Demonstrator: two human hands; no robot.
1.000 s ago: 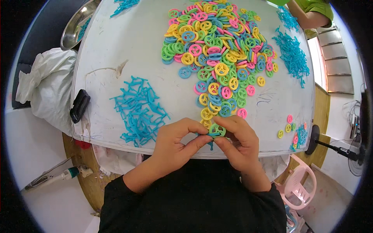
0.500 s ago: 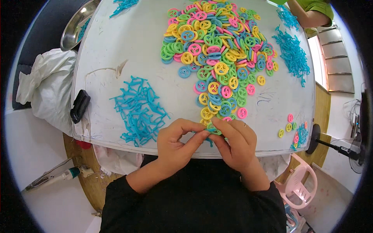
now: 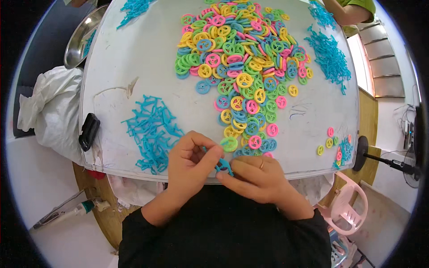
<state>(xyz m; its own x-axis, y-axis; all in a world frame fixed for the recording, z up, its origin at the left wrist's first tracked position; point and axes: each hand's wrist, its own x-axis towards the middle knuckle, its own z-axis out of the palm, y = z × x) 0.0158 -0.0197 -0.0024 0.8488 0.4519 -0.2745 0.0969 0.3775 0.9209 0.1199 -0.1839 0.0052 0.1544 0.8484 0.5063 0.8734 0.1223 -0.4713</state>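
Between the fingertips of my left hand (image 3: 190, 163) is a blue plastic forked piece (image 3: 224, 167), its forked end sticking out toward the right. My right hand (image 3: 259, 178) has its fingers curled, and its thumb and forefinger touch that forked end. A green wheel (image 3: 229, 144) shows just beyond my left fingertips; whether it is joined to the blue piece I cannot tell. Left of my left hand lies a loose heap of similar blue pieces (image 3: 154, 129). Past my hands spreads a big pile of small pink, yellow, green and blue spoked wheels (image 3: 243, 80).
On the white table (image 3: 111, 62), a black tray-like object (image 3: 89, 131) lies at the left edge. More blue pieces (image 3: 330, 56) are heaped far right, near another person's arm (image 3: 346, 14). A metal bowl (image 3: 80, 42) and white sack (image 3: 56, 107) stand left; a pink chair (image 3: 346, 207) is right.
My hands have moved a little left and down. The green wheel, pinched between both hands before, now shows beyond my left fingertips, and the blue piece's forked end has come into sight.
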